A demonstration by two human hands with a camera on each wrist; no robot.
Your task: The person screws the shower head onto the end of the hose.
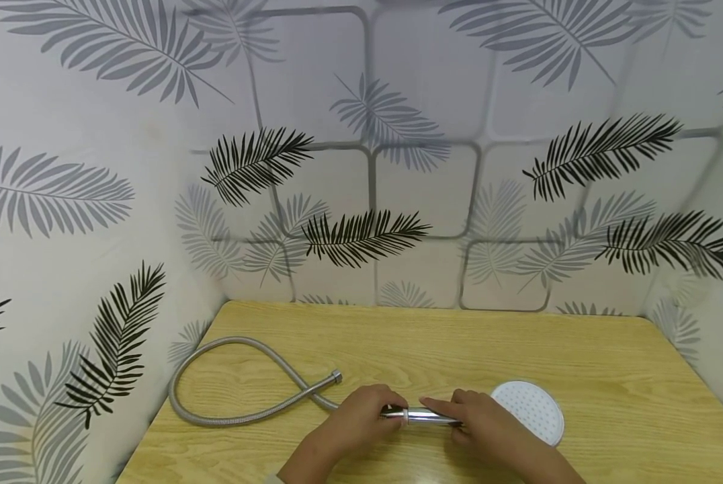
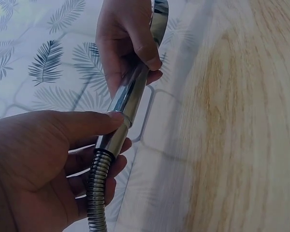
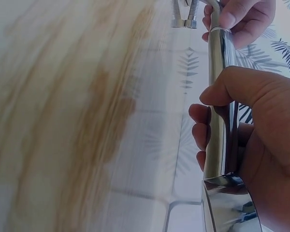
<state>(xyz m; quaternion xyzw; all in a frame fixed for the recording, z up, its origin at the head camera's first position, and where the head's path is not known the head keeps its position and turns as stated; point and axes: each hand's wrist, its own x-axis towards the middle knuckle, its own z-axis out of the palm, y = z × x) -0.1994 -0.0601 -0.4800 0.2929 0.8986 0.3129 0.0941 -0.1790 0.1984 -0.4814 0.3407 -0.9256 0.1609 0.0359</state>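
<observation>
A chrome hand shower with a round white spray face (image 1: 529, 409) is held low over the table. My right hand (image 1: 488, 425) grips its chrome handle (image 3: 215, 135), fingers curled around it, in the right wrist view. The metal end fitting (image 2: 111, 140) of the shower hose meets the handle's end. My left hand (image 1: 358, 418) pinches that fitting at the joint, thumb on top and fingers beneath. Threads inside the joint are hidden. From there the ribbed metal hose (image 1: 234, 421) runs left in a loop across the table.
The hose's free end carries a hex nut (image 1: 336, 376), lying on the table left of centre. A wood-grain table (image 1: 627, 376) spans the front, with leaf-patterned walls (image 1: 422, 269) along its back and sides.
</observation>
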